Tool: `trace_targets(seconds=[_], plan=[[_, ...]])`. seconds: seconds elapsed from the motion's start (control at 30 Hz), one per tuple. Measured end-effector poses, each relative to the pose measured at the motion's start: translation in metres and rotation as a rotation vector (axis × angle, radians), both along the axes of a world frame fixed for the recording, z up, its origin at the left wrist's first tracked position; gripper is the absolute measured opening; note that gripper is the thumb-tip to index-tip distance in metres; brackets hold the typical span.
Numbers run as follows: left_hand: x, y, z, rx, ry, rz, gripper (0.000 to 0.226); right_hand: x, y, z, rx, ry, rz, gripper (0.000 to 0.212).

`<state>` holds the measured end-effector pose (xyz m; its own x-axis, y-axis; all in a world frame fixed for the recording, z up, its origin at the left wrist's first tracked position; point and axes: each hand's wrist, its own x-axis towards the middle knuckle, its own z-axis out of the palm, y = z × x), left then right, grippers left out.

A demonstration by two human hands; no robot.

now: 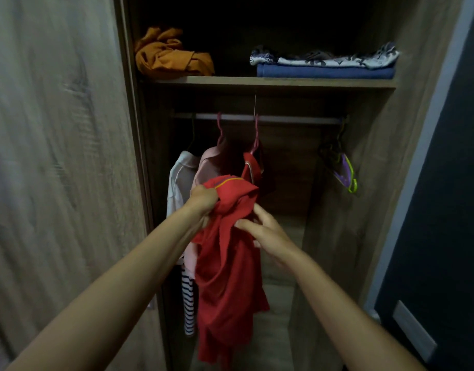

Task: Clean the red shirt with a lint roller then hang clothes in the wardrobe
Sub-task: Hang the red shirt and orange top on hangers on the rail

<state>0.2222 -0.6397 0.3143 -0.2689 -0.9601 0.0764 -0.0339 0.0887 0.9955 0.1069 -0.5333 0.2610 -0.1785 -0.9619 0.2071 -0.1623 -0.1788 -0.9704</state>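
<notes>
red shirt (228,263) showing solid red, yellow-and-purple stripe edging its collar | hanger (255,135) showing pink | neighbouring garment (207,162) showing pale pink | striped cloth (189,303) showing navy-and-white bands | shelf bundle (169,54) showing mustard | folded stack (324,72) showing blue under a white-and-grey print | spare hangers (347,172) showing purple and lime

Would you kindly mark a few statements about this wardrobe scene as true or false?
1. The left hand grips the red shirt. True.
2. The red shirt lies folded on the shelf. False: it hangs below the rail.
3. An orange garment sits on the shelf's left side. True.
4. The right hand holds a lint roller. False: no roller shows; its fingers touch the shirt.
5. Empty hangers hang at the rail's right end. True.
</notes>
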Motion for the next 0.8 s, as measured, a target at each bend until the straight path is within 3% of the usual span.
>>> trace_targets(seconds=[0.07, 0.1, 0.23, 0.33, 0.4, 0.47, 0.53, 0.63, 0.7, 0.8], plan=[[0.001, -0.038, -0.019, -0.013, -0.084, 0.048, 0.07, 0.0, -0.002, 0.005, 0.026, -0.062, 0.042, 0.033], [0.001, -0.049, -0.027, -0.028, -0.086, 0.052, 0.073, 0.001, -0.002, 0.008, 0.05, -0.108, 0.074, 0.035], [0.022, -0.007, -0.003, -0.046, -0.119, -0.042, 0.037, 0.004, -0.009, 0.017, -0.035, -0.111, -0.013, 0.017], [0.034, 0.004, 0.014, -0.243, -0.471, 0.032, 0.026, -0.005, -0.025, 0.02, -0.152, 0.16, -0.182, 0.021], [0.042, 0.008, 0.018, -0.423, -0.488, 0.102, 0.038, -0.009, -0.032, 0.027, -0.172, 0.334, -0.236, 0.023], [0.042, 0.021, 0.017, -0.449, -0.345, -0.054, 0.053, -0.009, -0.04, 0.029, -0.161, 0.505, -0.218, 0.02], [0.037, 0.026, 0.004, -0.535, -0.431, -0.201, 0.049, -0.003, -0.045, 0.026, -0.117, 0.63, -0.175, 0.019], [0.039, 0.013, -0.022, -0.671, -0.615, -0.215, 0.05, -0.002, -0.045, 0.018, -0.083, 0.649, -0.184, 0.017], [0.042, 0.007, -0.035, -0.644, -0.606, -0.258, 0.049, -0.002, -0.041, 0.017, -0.085, 0.645, -0.169, 0.015], [0.041, 0.002, -0.047, -0.684, -0.569, -0.209, 0.028, -0.002, -0.036, 0.016, -0.079, 0.601, -0.148, 0.022]])
